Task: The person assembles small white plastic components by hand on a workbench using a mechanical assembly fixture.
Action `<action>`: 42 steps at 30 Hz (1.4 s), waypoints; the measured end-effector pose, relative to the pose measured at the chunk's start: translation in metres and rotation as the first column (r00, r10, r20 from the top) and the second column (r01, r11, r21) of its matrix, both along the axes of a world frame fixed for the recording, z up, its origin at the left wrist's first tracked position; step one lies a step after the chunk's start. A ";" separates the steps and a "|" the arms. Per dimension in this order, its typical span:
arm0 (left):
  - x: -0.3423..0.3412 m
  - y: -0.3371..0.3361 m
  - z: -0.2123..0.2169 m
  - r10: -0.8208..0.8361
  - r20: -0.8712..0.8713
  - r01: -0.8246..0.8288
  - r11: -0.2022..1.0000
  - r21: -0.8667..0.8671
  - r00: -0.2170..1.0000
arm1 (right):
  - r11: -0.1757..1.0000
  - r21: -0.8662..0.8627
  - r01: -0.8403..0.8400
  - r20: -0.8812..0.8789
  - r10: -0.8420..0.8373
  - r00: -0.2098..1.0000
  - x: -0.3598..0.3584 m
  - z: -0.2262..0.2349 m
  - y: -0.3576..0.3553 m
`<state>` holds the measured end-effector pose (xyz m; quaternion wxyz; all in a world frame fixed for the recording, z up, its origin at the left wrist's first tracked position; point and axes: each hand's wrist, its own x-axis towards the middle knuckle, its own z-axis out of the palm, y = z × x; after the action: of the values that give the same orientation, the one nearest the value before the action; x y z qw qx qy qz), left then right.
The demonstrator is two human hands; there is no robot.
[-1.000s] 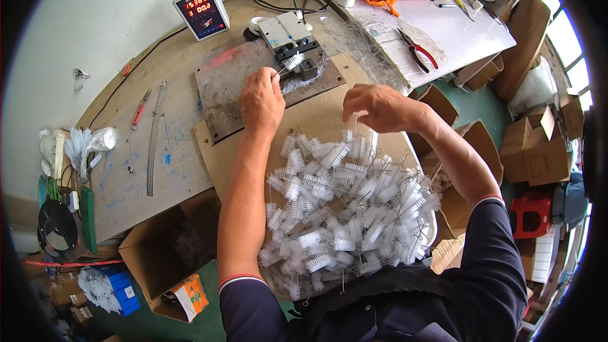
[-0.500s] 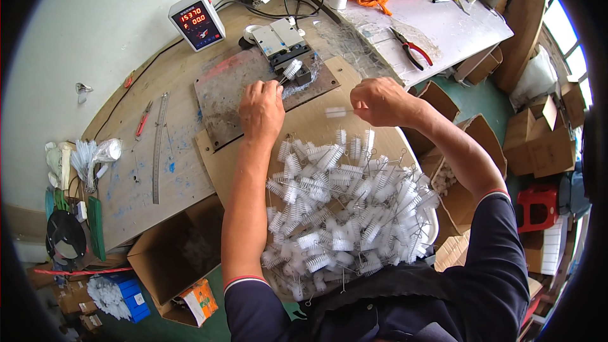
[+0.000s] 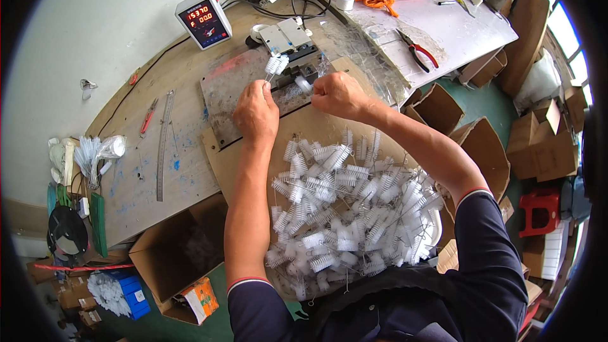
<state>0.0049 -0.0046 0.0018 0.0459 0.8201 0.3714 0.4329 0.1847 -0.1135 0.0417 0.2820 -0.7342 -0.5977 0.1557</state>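
Note:
My left hand [image 3: 255, 111] is closed around the wire stem of a small white bristle brush [image 3: 276, 64], its head pointing up toward a small grey metal fixture [image 3: 288, 39] on a dark metal plate [image 3: 229, 92]. My right hand [image 3: 337, 94] is fisted just right of it, pinching another white brush [image 3: 304, 85] near the fixture. A large heap of white wire-stemmed brushes [image 3: 347, 209] lies on a cardboard sheet [image 3: 223, 155] between my forearms.
A digital counter with red digits [image 3: 202, 19] stands at the back left, with cables behind it. Red-handled pliers [image 3: 418, 54], a tape roll [image 3: 345, 1] and orange scissors [image 3: 379, 2] lie at the back right. A steel ruler [image 3: 163, 142] lies left. Open cardboard boxes [image 3: 180, 253] surround the bench.
Both hands have moved away from the heap toward the metal fixture. My left hand now holds a brush up near it; my right hand has closed into a fist beside it.

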 end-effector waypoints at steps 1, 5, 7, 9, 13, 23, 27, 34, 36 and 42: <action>0.000 0.001 0.000 -0.004 0.014 0.004 1.000 -0.016 1.000 | 1.000 -0.001 -0.004 0.002 0.004 1.000 -0.001 -0.001 0.004; 0.001 0.001 0.002 -0.004 0.042 0.006 0.999 -0.052 0.999 | 0.996 -0.046 0.082 0.023 -0.081 0.996 -0.003 -0.003 0.014; 0.000 0.003 0.001 -0.003 0.041 0.005 0.999 -0.047 0.999 | 0.995 -0.048 0.093 0.027 -0.092 0.995 -0.006 -0.002 0.016; -0.001 0.004 0.000 -0.002 0.041 0.004 0.999 -0.041 0.999 | 0.993 -0.054 0.107 0.022 -0.106 0.994 -0.009 -0.001 0.017; -0.001 0.002 0.001 0.016 0.027 -0.015 0.999 -0.031 1.000 | 0.992 -0.043 0.115 0.019 -0.114 0.993 -0.011 -0.004 0.017; 0.004 -0.001 0.005 -0.014 0.047 0.013 1.000 0.028 0.999 | 0.988 0.012 0.156 0.061 -0.156 0.986 -0.015 -0.008 0.023; 0.007 -0.002 0.003 -0.069 0.029 0.070 0.997 -0.019 0.997 | 0.995 0.011 0.101 -0.022 -0.101 0.995 -0.007 -0.009 0.023; 0.010 0.001 0.000 -0.139 -0.002 0.139 0.989 -0.051 0.990 | 0.973 -0.060 -0.225 -0.071 0.220 0.973 0.011 0.020 -0.022; 0.011 0.002 0.000 -0.136 -0.021 0.135 0.989 -0.052 0.990 | 0.932 -0.049 -0.359 -0.206 0.342 0.917 0.022 0.026 -0.038; 0.013 0.006 -0.005 -0.155 -0.059 0.155 0.988 -0.011 0.986 | 0.805 -0.054 -0.591 0.027 0.593 0.805 0.027 0.035 -0.072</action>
<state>0.0180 0.0016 -0.0028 0.0709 0.8589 0.3091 0.4021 0.2116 -0.1857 0.0771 0.1909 -0.5204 -0.7991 0.2328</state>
